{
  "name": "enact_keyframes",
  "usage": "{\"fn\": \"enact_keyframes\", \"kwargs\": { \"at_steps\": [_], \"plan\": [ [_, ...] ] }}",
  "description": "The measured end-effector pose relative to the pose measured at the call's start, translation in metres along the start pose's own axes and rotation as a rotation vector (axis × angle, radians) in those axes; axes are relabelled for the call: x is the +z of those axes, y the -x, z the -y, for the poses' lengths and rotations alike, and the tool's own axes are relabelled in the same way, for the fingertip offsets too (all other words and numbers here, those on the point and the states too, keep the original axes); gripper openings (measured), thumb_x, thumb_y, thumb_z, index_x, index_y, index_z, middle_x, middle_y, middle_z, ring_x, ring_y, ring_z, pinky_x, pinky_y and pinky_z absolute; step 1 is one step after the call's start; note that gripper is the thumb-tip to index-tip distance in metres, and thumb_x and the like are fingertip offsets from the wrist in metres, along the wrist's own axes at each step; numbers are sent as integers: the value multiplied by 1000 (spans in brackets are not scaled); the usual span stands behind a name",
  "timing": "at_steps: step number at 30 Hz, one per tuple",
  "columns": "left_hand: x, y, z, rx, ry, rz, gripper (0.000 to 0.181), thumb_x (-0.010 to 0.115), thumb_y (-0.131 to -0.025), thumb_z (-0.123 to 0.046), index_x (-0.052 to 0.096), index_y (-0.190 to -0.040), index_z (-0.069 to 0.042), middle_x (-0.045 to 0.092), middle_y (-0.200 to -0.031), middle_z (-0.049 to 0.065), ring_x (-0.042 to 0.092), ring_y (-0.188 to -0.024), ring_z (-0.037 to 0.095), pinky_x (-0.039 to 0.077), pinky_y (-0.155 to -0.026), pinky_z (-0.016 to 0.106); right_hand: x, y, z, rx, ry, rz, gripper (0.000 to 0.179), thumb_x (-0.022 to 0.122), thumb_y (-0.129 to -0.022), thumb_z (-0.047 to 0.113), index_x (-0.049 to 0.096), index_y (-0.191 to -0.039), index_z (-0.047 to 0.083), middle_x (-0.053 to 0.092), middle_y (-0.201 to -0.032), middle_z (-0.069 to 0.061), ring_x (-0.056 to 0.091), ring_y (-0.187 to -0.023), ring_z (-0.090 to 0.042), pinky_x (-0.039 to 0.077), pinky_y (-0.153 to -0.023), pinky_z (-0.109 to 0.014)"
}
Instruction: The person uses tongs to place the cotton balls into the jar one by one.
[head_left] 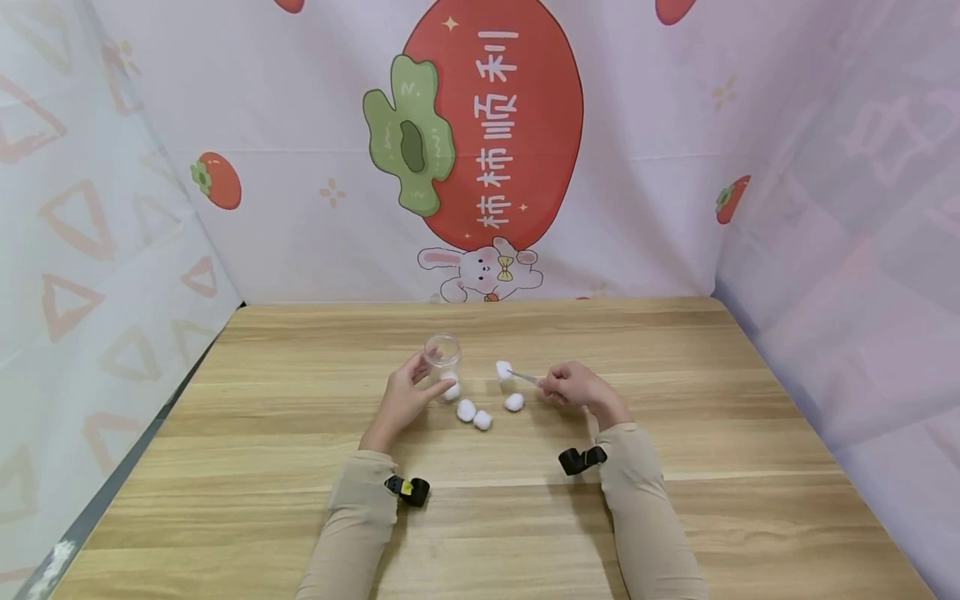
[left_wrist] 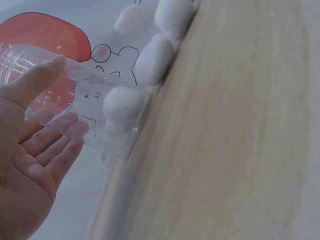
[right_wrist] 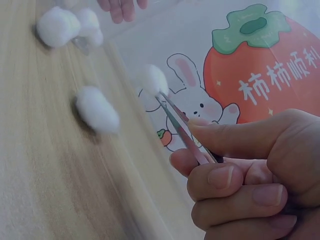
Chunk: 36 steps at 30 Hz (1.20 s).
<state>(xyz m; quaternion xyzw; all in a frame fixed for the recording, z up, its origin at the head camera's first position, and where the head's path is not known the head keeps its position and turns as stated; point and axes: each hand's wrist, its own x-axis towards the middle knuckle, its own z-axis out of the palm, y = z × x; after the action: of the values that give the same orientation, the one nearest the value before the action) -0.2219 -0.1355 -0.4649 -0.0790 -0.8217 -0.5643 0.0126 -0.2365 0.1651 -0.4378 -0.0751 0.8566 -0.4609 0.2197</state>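
My left hand holds a clear jar upright on the table, thumb on one side and fingers on the other. Inside the jar, near its bottom, a white cotton ball shows in the left wrist view. A pair of metal tweezers is pinched between the thumb and fingers of my right hand. Their tips grip another cotton ball, lifted above the table to the right of the jar. Loose cotton balls lie between the hands, one single and two side by side.
The wooden table carries everything. Behind it hangs a white cloth printed with persimmons and a rabbit, and cloth also hangs at both sides. Each wrist wears a small black camera.
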Motion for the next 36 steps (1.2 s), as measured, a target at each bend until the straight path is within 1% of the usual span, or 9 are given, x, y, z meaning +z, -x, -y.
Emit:
{"fn": "enact_keyframes", "kwargs": {
  "at_steps": [3, 9, 16, 19, 22, 25, 29, 33, 36],
  "plan": [
    [0, 1, 0, 4, 1, 4, 68, 76, -83, -16, 44, -141, -1, 51, -143, 20, 51, -133, 34, 42, -117, 38, -1, 2, 3, 2, 0, -8, 25, 54, -97, 19, 57, -78, 3, 44, -56, 5, 36, -54, -10, 31, -51, -18],
    [0, 0, 2, 7, -1, 2, 68, 76, -83, -16, 43, -141, -2, 51, -143, 19, 51, -133, 34, 42, -117, 37, -3, 7, 12, -33, -10, -24, 25, 55, -97, 19, 56, -78, 2, 41, -56, 5, 34, -54, -10, 30, -53, -19],
    [1, -1, 2, 25, -8, -6, 68, 76, -82, -16, 45, -140, -1, 52, -142, 21, 52, -131, 35, 44, -116, 38, -4, 12, 19, -73, -39, -20, 26, 53, -97, 17, 56, -80, -2, 40, -54, 6, 34, -53, -9, 29, -52, -19],
    [1, -1, 3, 31, -5, -7, 67, 76, -82, -16, 46, -139, 0, 53, -141, 22, 53, -130, 36, 44, -116, 39, -4, 15, 21, -72, -57, -25, 27, 52, -98, 16, 56, -83, -6, 40, -54, 6, 34, -53, -9, 29, -52, -19],
    [0, -1, 3, 32, -8, -11, 66, 76, -82, -16, 46, -139, 0, 53, -140, 23, 53, -130, 36, 44, -116, 41, -5, 17, 25, -78, -61, -30, 26, 51, -98, 16, 56, -85, -7, 40, -55, 6, 35, -54, -10, 29, -54, -20],
    [-1, -1, 2, 20, -24, -15, 67, 76, -82, -17, 45, -139, 1, 54, -139, 23, 54, -129, 36, 45, -115, 40, -6, 19, 28, -86, -69, -33, 25, 50, -98, 16, 56, -84, -5, 40, -55, 6, 35, -54, -9, 29, -54, -19],
    [-1, 0, 0, -2, -17, 1, 70, 76, -82, -18, 43, -141, -1, 53, -140, 21, 53, -131, 35, 43, -116, 39, -7, 21, 31, -90, -88, -32, 25, 52, -98, 17, 57, -81, -1, 40, -55, 7, 35, -53, -8, 29, -53, -19],
    [-1, 1, 2, -9, -7, 12, 71, 76, -82, -18, 42, -142, -1, 51, -143, 20, 51, -132, 35, 42, -117, 39, -8, 22, 31, -97, -91, -32, 27, 53, -98, 18, 56, -83, -4, 40, -55, 7, 35, -53, -8, 28, -52, -19],
    [-1, 1, 2, -6, -24, 6, 71, 76, -82, -18, 42, -142, -1, 53, -140, 21, 53, -130, 35, 44, -116, 40, -8, 22, 31, -114, -84, -29, 28, 54, -98, 19, 55, -85, -6, 40, -56, 6, 34, -53, -7, 27, -50, -18]
  ]
}}
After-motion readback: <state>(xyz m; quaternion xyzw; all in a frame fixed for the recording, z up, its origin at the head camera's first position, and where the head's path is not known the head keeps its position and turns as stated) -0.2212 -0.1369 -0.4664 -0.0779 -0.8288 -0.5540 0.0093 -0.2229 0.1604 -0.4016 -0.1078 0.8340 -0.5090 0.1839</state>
